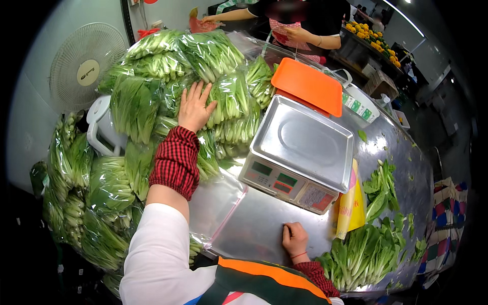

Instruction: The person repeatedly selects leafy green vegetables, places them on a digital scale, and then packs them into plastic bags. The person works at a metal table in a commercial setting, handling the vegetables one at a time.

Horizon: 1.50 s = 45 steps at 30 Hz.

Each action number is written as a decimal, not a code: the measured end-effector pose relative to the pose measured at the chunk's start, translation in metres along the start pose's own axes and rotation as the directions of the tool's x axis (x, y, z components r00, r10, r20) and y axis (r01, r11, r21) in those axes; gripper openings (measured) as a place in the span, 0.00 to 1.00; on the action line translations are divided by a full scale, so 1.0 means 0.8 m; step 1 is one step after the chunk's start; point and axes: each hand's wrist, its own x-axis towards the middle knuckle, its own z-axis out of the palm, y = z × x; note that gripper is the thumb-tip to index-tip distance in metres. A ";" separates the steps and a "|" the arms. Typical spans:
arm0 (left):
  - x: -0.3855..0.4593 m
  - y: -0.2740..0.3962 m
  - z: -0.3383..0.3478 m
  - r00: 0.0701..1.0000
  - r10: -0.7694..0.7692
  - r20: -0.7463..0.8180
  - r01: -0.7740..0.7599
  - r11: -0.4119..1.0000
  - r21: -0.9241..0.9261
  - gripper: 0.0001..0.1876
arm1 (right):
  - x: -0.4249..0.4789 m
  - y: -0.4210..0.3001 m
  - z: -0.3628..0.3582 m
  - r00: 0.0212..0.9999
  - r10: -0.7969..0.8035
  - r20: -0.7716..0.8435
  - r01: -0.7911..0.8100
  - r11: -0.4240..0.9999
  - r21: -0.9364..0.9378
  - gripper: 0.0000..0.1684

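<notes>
My left hand point(196, 108) lies spread, palm down, on the pile of leafy greens in clear plastic bags point(228, 97), with nothing in its grasp that I can see. My right hand point(295, 238) rests with curled fingers on the metal tabletop point(263, 225), below the digital scale point(301, 145); whether anything is inside the curled fingers is hidden. The scale's steel pan holds nothing. Flat clear plastic bags point(213, 202) lie left of the scale. Loose leafy greens point(366, 251) are heaped to the right of my right hand, with a yellow plastic bag point(351, 202) just above them.
Behind the scale are an orange tray point(309, 85) and a white container with green-printed labels point(360, 103). A white pitcher point(105, 124) and a fan point(88, 70) stand left. More bagged greens point(110, 187) are stacked lower left. Across the table, a person holds a strip-like item.
</notes>
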 end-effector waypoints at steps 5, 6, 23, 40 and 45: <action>-0.006 0.008 0.004 0.997 -0.082 -0.001 0.082 0.996 -0.027 0.31 | -0.001 0.001 0.003 1.000 -0.025 -0.003 0.025 1.000 -0.010 0.02; -0.011 0.017 0.001 0.993 -0.117 0.000 0.117 0.993 -0.027 0.30 | 0.000 0.000 0.003 1.000 -0.019 0.002 0.019 1.000 -0.015 0.02; -0.229 0.270 -0.094 0.856 0.517 -0.025 -0.361 0.561 -0.745 0.37 | -0.005 0.004 0.005 0.998 -0.057 0.007 0.057 0.996 -0.065 0.02; -0.289 0.326 -0.069 0.682 0.666 0.301 -0.429 0.698 -0.573 0.35 | 0.018 -0.036 0.023 0.963 -0.053 -0.265 0.019 0.992 -0.127 0.11; -0.294 0.325 -0.073 0.693 0.656 0.298 -0.290 0.633 -0.718 0.38 | 0.003 -0.084 0.044 0.953 -0.282 0.116 0.288 0.957 -0.045 0.19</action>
